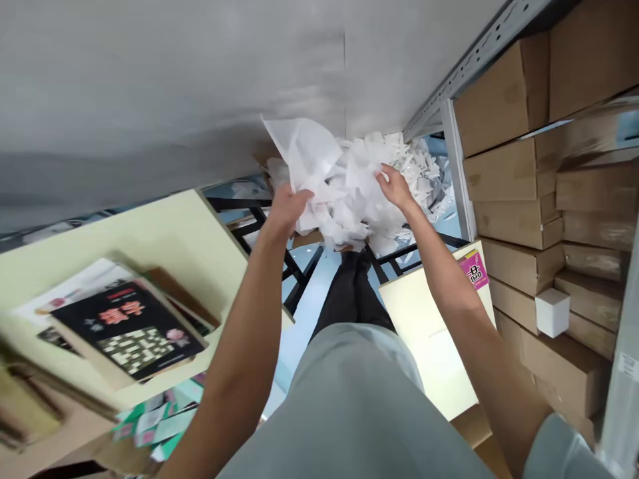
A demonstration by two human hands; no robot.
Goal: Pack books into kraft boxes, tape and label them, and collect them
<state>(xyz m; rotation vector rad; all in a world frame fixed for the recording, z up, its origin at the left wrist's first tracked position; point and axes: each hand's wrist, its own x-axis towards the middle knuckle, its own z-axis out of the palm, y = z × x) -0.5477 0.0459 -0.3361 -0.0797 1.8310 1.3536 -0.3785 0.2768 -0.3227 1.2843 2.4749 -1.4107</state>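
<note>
My left hand point(291, 207) is closed, thumb over fingers, on a thin white translucent sheet point(312, 150) that rises in a loose fold above it. My right hand point(394, 184) pinches the edge of similar thin white sheet material point(362, 183) between thumb and fingers. Whether both hands grip one and the same sheet I cannot tell. Beneath and between them lies a crumpled heap of white sheets point(344, 223). Part of a cardboard box point(305, 239) shows under this heap.
Scattered white scraps point(424, 176) cover the floor by the wall. A pale tabletop point(164, 233) with books point(130, 329) stands left, another pale tabletop point(429, 352) right. Black metal legs point(302, 283) flank my feet. Along the right, a metal rack point(458, 169) holds stacked cardboard boxes point(504, 166).
</note>
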